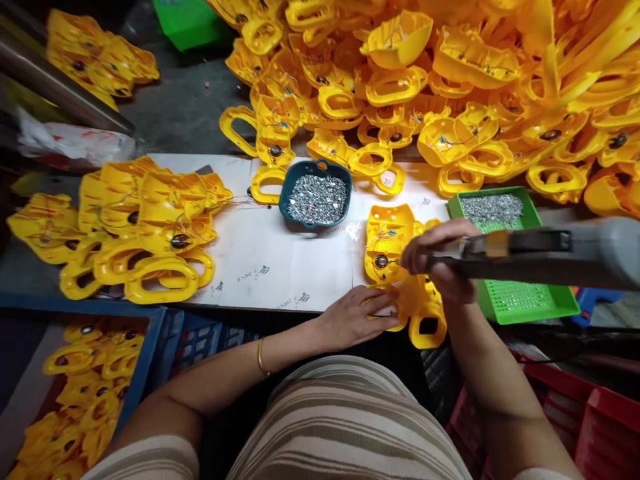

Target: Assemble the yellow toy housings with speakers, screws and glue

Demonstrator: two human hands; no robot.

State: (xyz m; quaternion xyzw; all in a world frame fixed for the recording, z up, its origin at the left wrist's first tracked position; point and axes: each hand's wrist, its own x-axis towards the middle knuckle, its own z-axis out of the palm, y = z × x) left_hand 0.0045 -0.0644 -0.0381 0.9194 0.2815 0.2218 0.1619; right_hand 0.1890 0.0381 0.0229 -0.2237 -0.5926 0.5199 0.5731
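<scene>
In my right hand (445, 257) is a grey electric screwdriver (540, 253), lying sideways, its back end toward the right edge. The fingers wrap its front part, and its tip is hard to make out. Below them is a yellow plastic shell half (390, 223) with thin wires and a round dark part inside. My left hand (357, 317) is closed over the loop handle of this shell at the table's front edge. Another yellow shell (427, 320) lies partly under my right hand. A dark teal bowl (285, 207) of small metal screws stands to the left.
A green basket (535, 303) and a green tray with small metal parts (493, 210) are at right. Yellow shells are heaped at the back (340, 100) and stacked at left (170, 213). A blue crate (155, 347) at lower left holds more; a red crate (610, 427) sits lower right.
</scene>
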